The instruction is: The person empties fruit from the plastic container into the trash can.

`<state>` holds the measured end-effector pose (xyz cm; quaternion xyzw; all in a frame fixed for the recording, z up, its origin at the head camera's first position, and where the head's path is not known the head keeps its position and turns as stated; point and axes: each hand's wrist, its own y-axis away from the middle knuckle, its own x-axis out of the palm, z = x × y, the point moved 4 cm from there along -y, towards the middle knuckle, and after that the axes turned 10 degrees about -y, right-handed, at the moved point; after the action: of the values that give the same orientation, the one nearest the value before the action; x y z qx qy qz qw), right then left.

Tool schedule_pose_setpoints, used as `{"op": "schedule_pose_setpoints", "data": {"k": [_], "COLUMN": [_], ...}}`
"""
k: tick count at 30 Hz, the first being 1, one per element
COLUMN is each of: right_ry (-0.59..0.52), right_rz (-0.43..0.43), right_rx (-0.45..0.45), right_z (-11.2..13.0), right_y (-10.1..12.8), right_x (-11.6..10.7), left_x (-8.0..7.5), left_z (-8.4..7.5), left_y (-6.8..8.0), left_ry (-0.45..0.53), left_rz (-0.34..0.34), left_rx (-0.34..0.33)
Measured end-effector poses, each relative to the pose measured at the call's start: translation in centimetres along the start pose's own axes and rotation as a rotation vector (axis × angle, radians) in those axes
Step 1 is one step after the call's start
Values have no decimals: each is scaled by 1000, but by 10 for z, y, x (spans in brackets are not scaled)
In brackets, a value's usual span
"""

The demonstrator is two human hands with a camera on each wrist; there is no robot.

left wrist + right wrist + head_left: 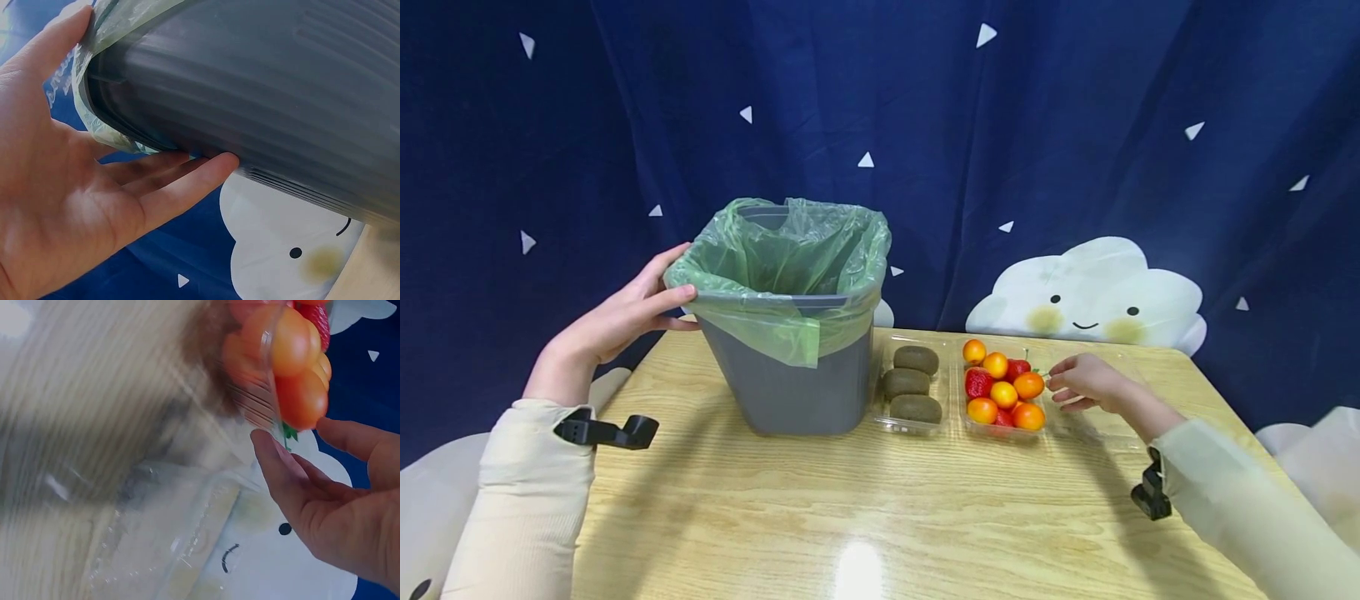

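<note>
head view: the left hand (pixel 625 321) lay flat-fingered against the grey ribbed bin (pixel 797 379), thumb on its rim, seemingly steadying it. the thin green liner (pixel 782 267) draped over that rim. the right hand (pixel 1086 382), fingers relaxed, touched the clear plastic tray (pixel 1003 429) of glossy round fruit, right of the bin on the wood-grain bench (pixel 880 508).

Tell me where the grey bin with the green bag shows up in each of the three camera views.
Head: the grey bin stands left of centre on the table, the left hand on its rim.
Left wrist: its ribbed grey wall fills the upper right, fingers against it.
Right wrist: not in it.
Shared landmark: the smiling white cloud on the blue backdrop, seen in all three.
</note>
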<state>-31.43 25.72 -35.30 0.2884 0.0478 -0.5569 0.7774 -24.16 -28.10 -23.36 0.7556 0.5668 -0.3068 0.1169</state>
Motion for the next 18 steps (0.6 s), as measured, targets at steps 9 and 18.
{"op": "schedule_pose_setpoints", "data": {"k": [9,18], "right_ry": [-60,-117], "right_rz": [18,42], "right_rx": [26,15], "right_z": [-12,-24], "right_y": [-7,-13], "right_x": [14,29], "left_x": [1,1], "left_z": [-1,-2], "left_y": [0,1], "left_ry": [-3,1], "left_rz": [-7,-10], "left_rx": [-1,3]}}
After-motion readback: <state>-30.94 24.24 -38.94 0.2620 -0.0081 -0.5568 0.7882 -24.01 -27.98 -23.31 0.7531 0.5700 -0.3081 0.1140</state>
